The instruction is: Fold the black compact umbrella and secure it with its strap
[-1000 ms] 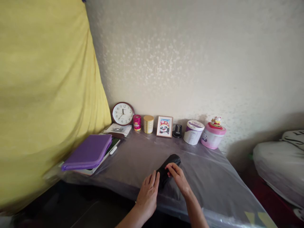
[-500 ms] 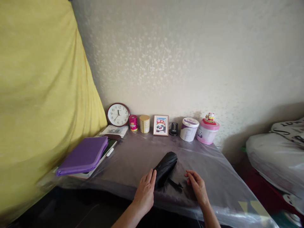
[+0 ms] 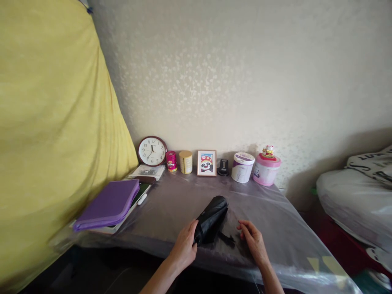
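Observation:
A folded black umbrella (image 3: 212,216) lies slantwise on the table near its front edge, its rounded far end pointing away to the right. My left hand (image 3: 185,245) is closed round the near end, thumb and fingers on either side of it. From the umbrella's right side a black strap (image 3: 227,238) trails loosely on the table cover. Just right of that strap, my right hand (image 3: 252,241) hovers low with loosely bent fingers, apart from the umbrella. Nothing shows between its fingertips.
A plastic-covered table (image 3: 171,212) stands against the wall. Along its back are a round clock (image 3: 152,151), tins, a panda picture frame (image 3: 206,163) and two tubs, one topped by a cat figurine (image 3: 268,151). A purple zip folder (image 3: 107,204) lies left, beside a yellow curtain (image 3: 61,122).
My left hand has gone from resting against the umbrella's side to gripping its near end, and the umbrella has turned slightly. The right hand has hardly moved.

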Demonstrator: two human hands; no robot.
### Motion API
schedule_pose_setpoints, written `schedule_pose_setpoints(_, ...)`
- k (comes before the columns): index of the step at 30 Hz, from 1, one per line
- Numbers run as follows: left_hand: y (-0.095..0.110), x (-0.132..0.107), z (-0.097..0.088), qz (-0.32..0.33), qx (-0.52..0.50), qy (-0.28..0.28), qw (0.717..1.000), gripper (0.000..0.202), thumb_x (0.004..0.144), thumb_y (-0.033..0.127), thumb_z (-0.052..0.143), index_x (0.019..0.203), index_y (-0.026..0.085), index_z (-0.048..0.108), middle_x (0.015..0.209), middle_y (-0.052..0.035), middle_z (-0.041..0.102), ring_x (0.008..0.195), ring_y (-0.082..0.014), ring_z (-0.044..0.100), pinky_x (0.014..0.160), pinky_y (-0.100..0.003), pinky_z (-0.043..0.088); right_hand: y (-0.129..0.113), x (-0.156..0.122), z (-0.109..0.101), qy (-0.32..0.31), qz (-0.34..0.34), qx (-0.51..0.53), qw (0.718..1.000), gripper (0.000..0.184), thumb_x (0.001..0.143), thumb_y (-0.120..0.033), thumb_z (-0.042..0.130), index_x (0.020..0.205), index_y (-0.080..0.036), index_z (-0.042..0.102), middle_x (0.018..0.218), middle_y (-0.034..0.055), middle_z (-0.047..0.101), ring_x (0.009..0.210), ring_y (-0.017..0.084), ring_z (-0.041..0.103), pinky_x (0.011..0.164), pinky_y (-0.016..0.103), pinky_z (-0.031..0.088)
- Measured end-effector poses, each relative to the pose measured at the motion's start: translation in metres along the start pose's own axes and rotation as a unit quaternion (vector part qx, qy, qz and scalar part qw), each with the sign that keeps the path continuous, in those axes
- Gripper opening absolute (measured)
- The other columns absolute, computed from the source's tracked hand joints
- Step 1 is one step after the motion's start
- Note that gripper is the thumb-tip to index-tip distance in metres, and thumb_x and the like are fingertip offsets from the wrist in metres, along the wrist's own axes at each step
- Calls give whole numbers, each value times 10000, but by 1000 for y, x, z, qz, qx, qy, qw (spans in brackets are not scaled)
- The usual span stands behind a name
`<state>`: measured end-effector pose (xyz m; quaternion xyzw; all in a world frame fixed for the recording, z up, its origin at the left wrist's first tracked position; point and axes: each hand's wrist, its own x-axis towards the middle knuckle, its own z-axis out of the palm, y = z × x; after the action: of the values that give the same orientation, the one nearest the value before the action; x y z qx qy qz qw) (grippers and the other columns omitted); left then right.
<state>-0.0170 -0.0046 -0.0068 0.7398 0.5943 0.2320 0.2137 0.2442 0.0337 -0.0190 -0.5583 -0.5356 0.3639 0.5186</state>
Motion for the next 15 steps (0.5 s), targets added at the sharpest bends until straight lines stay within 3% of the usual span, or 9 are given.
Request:
schedule_pose_setpoints(7,-6,10,-23,-52,-33,-9,998,616,665,112,462,1279,138,422,1244,-79,526,1150,-167,472,979,-239,336,1,-1,-1,-2,8,-16,1000,388,740,-494,526,934,-168,604,741,37,640,553,142,528,554,260,436)
schedule_pose_setpoints(11,-12,14,-35,-92,-11,-15,996,489,748,178,422,1232,133,485,1131,-95,574,1038,-172,547,877,-231,399,2,-1,0,-2,-1,-17,1000,388,736,-501,526,923,-172,609,738,33,636,546,140,528,544,257,435)
schedule_pose_setpoints(15,-4,7,-29,-112,66,39,991,588,806,141,355,1385,165,254,1327,-144,395,1187,-251,422,962,-357,322,2,-3,1,2,-9,-16,1000,391,735,-514,521,905,-176,616,721,29,634,544,139,536,545,255,442)
